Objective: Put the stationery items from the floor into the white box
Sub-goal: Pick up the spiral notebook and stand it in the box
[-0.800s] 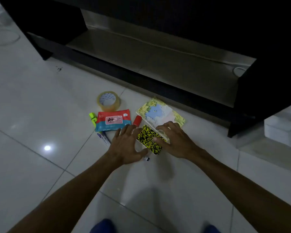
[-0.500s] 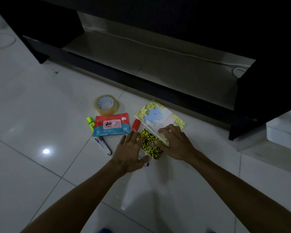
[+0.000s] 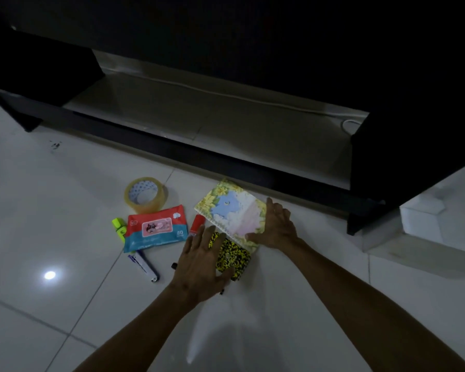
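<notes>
On the tiled floor lie a tape roll (image 3: 144,195), a red-and-blue wipes pack (image 3: 155,228), a green highlighter (image 3: 119,227), a red glue stick (image 3: 197,224), a pen (image 3: 145,265), a floral spiral notebook (image 3: 230,210) and a yellow-black patterned case (image 3: 234,257). My left hand (image 3: 200,268) lies flat with fingers spread on the case's left part, covering a thin dark pen whose tips (image 3: 174,265) stick out. My right hand (image 3: 278,226) grips the notebook's right edge, thumb on its cover. A white box (image 3: 424,213) stands at the far right.
A low black cabinet (image 3: 253,167) with an open shelf runs along the back, close behind the notebook. A white cable (image 3: 346,124) lies on the shelf. Bare tiles (image 3: 51,304) stretch to the left and toward me.
My right hand left the patterned case and moved up-right onto the notebook's edge. My left hand slid right over the case. The camera dropped closer.
</notes>
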